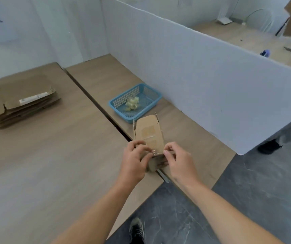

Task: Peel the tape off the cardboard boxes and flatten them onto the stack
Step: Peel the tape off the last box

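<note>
A small brown cardboard box (pixel 149 132) sits over the gap between two wooden tables, its far flap standing up. My left hand (pixel 135 161) grips the box's near left side, fingers curled. My right hand (pixel 178 160) pinches a thin strip of tape (pixel 157 153) at the box's near edge. The strip stretches between the two hands. A stack of flattened cardboard boxes (pixel 21 101) lies on the left table, far left.
A blue plastic basket (pixel 148 103) holding a wad of peeled tape (pixel 132 103) stands just behind the box. A white partition wall (pixel 194 76) runs along the right table's far side. Dark floor and my shoe (pixel 136 229) show below.
</note>
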